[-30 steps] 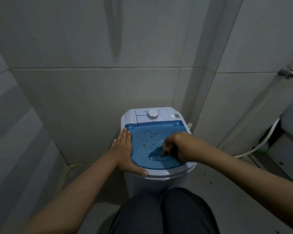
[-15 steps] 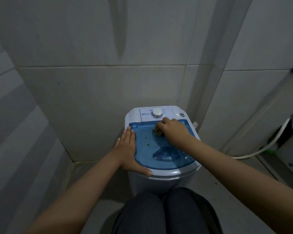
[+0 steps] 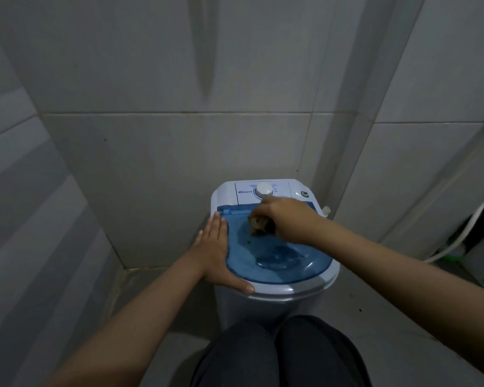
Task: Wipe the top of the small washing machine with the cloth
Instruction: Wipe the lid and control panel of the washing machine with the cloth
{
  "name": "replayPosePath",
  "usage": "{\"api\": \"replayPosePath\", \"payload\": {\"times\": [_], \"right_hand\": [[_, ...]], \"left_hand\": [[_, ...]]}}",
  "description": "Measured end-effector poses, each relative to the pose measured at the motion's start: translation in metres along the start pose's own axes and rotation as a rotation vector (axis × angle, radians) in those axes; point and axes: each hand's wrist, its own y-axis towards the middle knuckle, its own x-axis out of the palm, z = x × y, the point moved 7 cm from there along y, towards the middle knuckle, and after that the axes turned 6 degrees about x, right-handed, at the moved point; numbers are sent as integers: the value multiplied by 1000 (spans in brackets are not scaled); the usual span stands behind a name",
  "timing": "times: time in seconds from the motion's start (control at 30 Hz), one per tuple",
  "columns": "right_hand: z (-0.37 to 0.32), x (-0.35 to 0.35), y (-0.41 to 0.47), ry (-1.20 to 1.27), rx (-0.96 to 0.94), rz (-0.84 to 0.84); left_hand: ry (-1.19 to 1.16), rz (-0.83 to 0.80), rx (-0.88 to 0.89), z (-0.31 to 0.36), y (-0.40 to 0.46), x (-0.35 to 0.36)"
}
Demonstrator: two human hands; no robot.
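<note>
the washer [image 3: 274,286] stands in the tiled corner, your knees just before it. its blue lid [image 3: 277,263] runs from you toward the dial. your left hand [image 3: 213,252] lies flat on the left rim, fingers released. your right hand [image 3: 288,219] clenches the cloth [image 3: 259,225] near the far edge, so unwiped lid lies toward you.

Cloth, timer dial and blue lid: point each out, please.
cloth [image 3: 259,225], head view, on the crumpled tan wad under the right hand.
timer dial [image 3: 264,189], head view, on the middle of the white knob.
blue lid [image 3: 277,261], head view, on its bare near part.
</note>
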Motion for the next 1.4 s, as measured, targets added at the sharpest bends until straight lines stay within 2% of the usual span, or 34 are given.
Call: {"api": "replayPosePath", "payload": {"times": [0.1, 0.23, 0.43, 0.6, 0.77, 0.87, 0.97, 1.07, 1.23, 1.4], "right_hand": [[-3, 2, 49, -32, 29, 56], [-8, 24, 76, -248, 47, 56], [-17, 38, 36, -268, 3, 59], [-26, 49, -17, -230, -46, -40], [-27, 36, -35, -141, -127, -134], [-15, 12, -10, -9, -47, -78], [-3, 11, 30, -92, 74, 55], [-5, 28, 59, -167, 146, 40], [-30, 42, 71, -187, 26, 93], [-32, 48, 51, -88, -120, 91]], "left_hand": [[-5, -6, 9, 1, 0, 0], [-19, -1, 12, 2, -1, 1], [-14, 22, 18, -2, 1, 1], [-10, 16, 10, 0, 0, 2], [-14, 5, 3, 0, 0, 1], [-17, 11, 3, -1, 0, 0], [-27, 12, 14, 0, -1, 0], [-49, 16, 8, 0, -2, 1], [-90, 35, -19, -3, -2, 1], [-134, 50, -24, -2, -5, 0]]}}
